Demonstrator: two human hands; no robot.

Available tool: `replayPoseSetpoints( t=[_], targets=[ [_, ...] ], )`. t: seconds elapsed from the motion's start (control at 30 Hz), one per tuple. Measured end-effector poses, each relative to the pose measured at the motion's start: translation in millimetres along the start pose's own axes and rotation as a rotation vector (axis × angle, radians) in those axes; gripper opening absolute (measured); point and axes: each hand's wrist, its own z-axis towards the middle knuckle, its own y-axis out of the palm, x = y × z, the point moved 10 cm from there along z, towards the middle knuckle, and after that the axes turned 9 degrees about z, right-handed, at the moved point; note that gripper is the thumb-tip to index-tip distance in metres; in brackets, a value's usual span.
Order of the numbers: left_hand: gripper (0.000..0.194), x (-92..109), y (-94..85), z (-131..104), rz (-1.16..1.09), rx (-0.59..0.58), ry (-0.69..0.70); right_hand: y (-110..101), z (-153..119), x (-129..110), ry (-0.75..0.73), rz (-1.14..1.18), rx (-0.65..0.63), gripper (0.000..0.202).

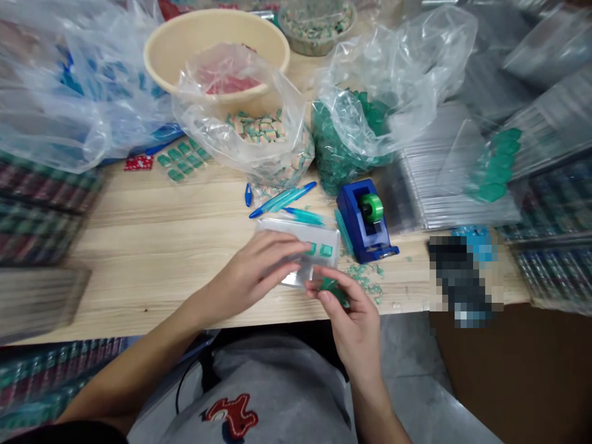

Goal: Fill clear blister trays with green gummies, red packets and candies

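A clear plastic tray (298, 229) lies on the table in front of me. Two small green square pieces sit in it, one of them a green piece (326, 250) toward the right. My left hand (266, 265) reaches over the tray from the left, fingers stretched out and apart, the tips by the other green piece. At the tray's lower right corner, my right hand (351, 308) curls around some translucent green pieces (333, 290). Their exact shape is partly hidden by the fingers.
Behind the tray lie blue-green pens (282, 200) and a bag of small pieces (263, 132). A blue tape dispenser (363, 222) stands right, with green scraps (365, 277) below it. Farther off are a green-filled bag (342, 142), a cream basin (161, 49) and stacked clear cases (444, 179).
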Motion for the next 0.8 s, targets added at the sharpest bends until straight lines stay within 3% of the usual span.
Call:
replayPoseSetpoints(
  t=[0.07, 0.17, 0.33, 0.57, 0.8],
  targets=[
    [0.029, 12.0, 0.3, -4.4, -0.183, -0.058, -0.011, 3.9, 0.7, -8.7, -0.044, -0.096, -0.008, 0.029],
    [0.032, 19.3, 3.0, -10.0, -0.268, -0.102, -0.045, 12.2, 0.5, -7.7, -0.021, -0.063, -0.045, 0.043],
    [0.022, 15.0, -1.1, -15.7, -0.263, -0.034, -0.092, 30.5, -3.6, 0.9, 0.049, 0.104, -0.144, 0.037],
    [0.015, 18.0, -4.0, -22.4, -0.242, -0.046, -0.116, 30.2, -4.3, -11.1, -0.038, -0.183, -0.215, 0.031],
    [0.011, 11.4, 13.1, -28.1, -0.593, -0.223, -0.262, 35.5, -10.3, -21.1, -0.174, -0.347, -0.413, 0.037]
  ],
)
